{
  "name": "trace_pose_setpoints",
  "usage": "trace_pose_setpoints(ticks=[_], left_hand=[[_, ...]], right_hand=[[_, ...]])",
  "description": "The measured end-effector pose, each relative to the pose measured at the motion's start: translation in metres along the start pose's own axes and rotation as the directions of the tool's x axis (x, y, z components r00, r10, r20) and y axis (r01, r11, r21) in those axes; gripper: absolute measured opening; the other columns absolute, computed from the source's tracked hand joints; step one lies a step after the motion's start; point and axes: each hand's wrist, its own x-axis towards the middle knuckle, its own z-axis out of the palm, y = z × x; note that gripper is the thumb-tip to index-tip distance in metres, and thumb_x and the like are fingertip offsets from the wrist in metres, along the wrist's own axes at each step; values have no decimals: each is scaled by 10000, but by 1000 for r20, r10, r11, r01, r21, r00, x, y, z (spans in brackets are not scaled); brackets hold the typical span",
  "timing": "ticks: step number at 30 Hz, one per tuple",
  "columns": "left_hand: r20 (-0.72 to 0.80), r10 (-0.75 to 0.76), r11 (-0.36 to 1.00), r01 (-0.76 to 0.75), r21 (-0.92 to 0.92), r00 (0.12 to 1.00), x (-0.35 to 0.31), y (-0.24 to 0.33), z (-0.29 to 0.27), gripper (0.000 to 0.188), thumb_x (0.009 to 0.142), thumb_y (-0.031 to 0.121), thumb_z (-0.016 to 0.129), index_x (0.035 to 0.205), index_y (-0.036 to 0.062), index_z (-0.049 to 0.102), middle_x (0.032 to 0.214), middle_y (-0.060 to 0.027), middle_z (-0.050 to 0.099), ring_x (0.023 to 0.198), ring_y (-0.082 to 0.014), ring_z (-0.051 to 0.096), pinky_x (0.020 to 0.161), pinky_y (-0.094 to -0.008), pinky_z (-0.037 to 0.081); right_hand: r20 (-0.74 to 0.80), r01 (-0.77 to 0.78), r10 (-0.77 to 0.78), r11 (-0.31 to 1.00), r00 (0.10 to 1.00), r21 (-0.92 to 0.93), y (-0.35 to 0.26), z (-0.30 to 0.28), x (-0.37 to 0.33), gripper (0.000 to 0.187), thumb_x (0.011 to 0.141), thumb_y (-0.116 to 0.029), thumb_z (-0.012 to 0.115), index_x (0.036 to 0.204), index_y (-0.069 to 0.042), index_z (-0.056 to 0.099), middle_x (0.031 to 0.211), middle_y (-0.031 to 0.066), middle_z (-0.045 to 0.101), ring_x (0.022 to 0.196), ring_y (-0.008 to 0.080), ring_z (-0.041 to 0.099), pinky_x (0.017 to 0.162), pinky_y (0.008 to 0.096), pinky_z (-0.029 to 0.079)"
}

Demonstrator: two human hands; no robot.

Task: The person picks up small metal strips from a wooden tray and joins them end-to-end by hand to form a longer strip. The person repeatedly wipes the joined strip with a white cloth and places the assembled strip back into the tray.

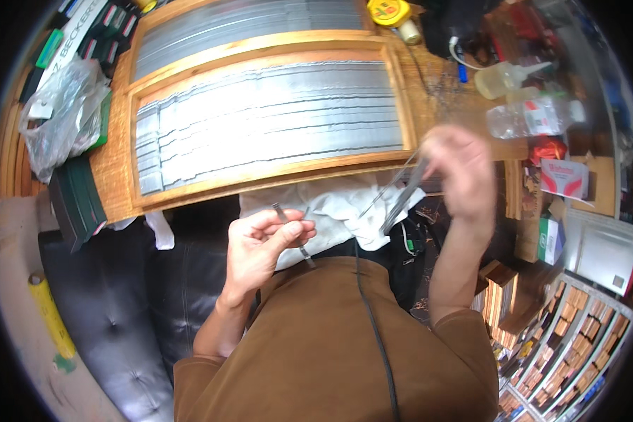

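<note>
Head view: we hold a dark strip [305,254] in our left hand [266,243], the thumb and fingers pinched narrow upon it near its middle, so that it slants, its upper end tilting left and its lower end pointing toward our shirt [344,330]. Our right hand [463,169], raised beyond the table's near edge and blurred, has its fingertips closed on the upper end of several thin strips [405,198]; they hang down and leftward in front of a white cloth [341,205], and we cannot tell how many there are. Ahead of us, on the wooden table [112,176], lies a wood-framed tray [399,98], filled with grey strips in rows, and just behind it a second tray [239,48] of the same kind. To the left we see a plastic bag [67,116]; to the right, a squeeze bottle [498,82] stands near a clear bottle [510,122], both well apart from our left hand. A yellow tape measure [388,10] sits beyond the trays' right side. Down our shirt runs a black cable [374,320], and a black couch [112,309] lies below to the left.
</note>
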Motion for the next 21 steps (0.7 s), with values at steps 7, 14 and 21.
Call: trace_pose_setpoints(ticks=[7, 14, 21], left_hand=[[71, 0, 1000, -2, 18, 997, 9, -1, 5, 180, 995, 17, 700, 1129, -104, 691, 1031, -214, 774, 938, -259, 776, 817, -343, 635], [166, -132, 991, 124, 56, 977, 12, 7, 23, 137, 990, 58, 726, 1036, -69, 713, 996, -160, 776, 895, -204, 761, 773, -316, 637], [144, -135, 987, 120, 107, 980, 11, -4, 16, 165, 990, 72, 729, 1100, -50, 740, 961, -127, 778, 880, -166, 755, 746, -280, 617]], right_hand=[[-232, -35, 24, 998, 973, -46, -15, -88, 31, 176, 939, -113, 770, 1048, 23, 748, 861, 37, 722, 651, 84, 625, 619, 224, 536], [347, -275, 248, 961, 905, 31, 35, 65, -33, 104, 956, -42, 738, 998, 52, 753, 832, 65, 741, 696, 65, 658, 606, 220, 545], [319, -330, 300, 943, 899, 42, 69, 95, -43, 87, 969, 19, 714, 1029, 82, 704, 922, 78, 728, 796, 94, 696, 683, 234, 598]])
